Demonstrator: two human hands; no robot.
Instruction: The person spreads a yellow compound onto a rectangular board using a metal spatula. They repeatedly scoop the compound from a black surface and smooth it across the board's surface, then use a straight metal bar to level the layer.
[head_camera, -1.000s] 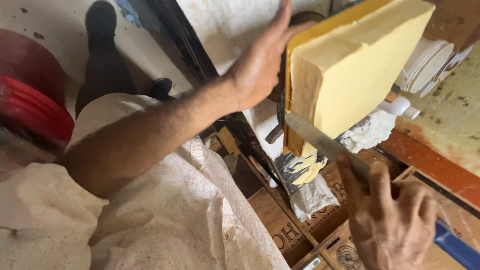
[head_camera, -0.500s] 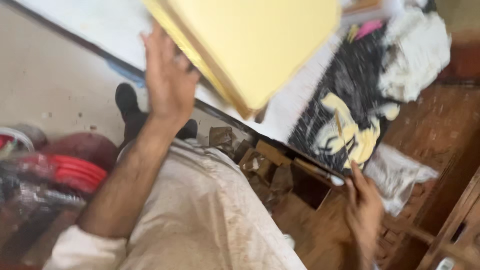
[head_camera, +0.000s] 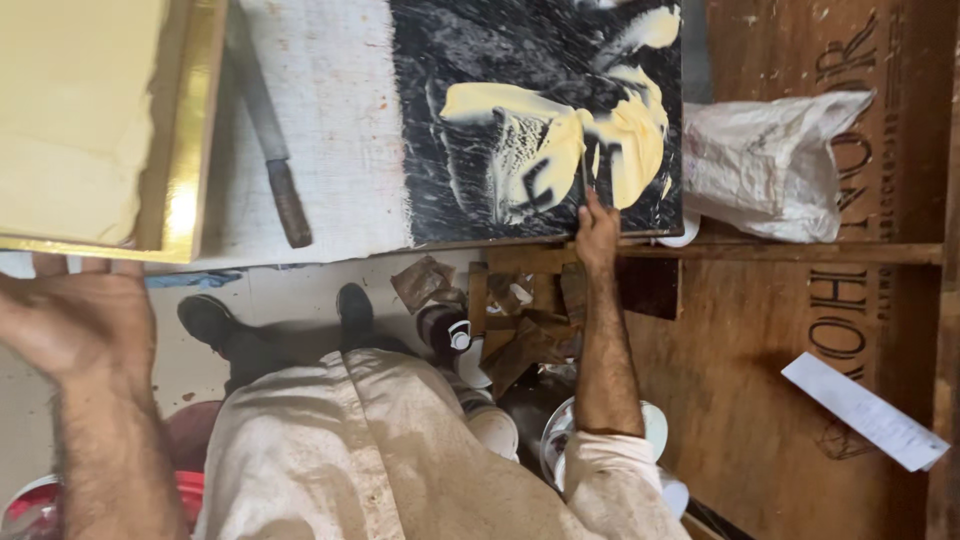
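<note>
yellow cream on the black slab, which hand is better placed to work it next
Probably the right hand. It rests at the near edge of the black slab, just below the yellow cream. The left hand is far off, fingertips under the gold board carrying the yellow block.

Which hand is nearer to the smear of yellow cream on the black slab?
The right hand: its fingers reach the edge of the yellow cream. The left hand is far across the frame, under the gold-edged board.
</note>
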